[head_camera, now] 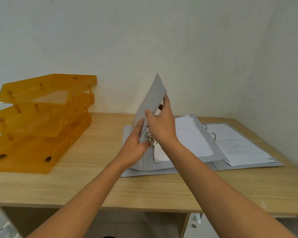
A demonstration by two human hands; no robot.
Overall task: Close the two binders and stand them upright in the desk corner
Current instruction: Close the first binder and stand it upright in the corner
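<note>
Two grey binders lie side by side on the wooden desk. The nearer, left binder holds white sheets, and its grey front cover is lifted to a steep tilt. My right hand grips that cover's edge, thumb in front and fingers behind. My left hand touches the cover's lower part by the metal ring mechanism. The second binder lies open and flat to the right, with printed pages on its rings.
A three-tier orange plastic letter tray stands at the desk's left. White walls meet in a corner behind the right binder. The desk's front edge runs across below my forearms, with floor tiles and a white cabinet beneath.
</note>
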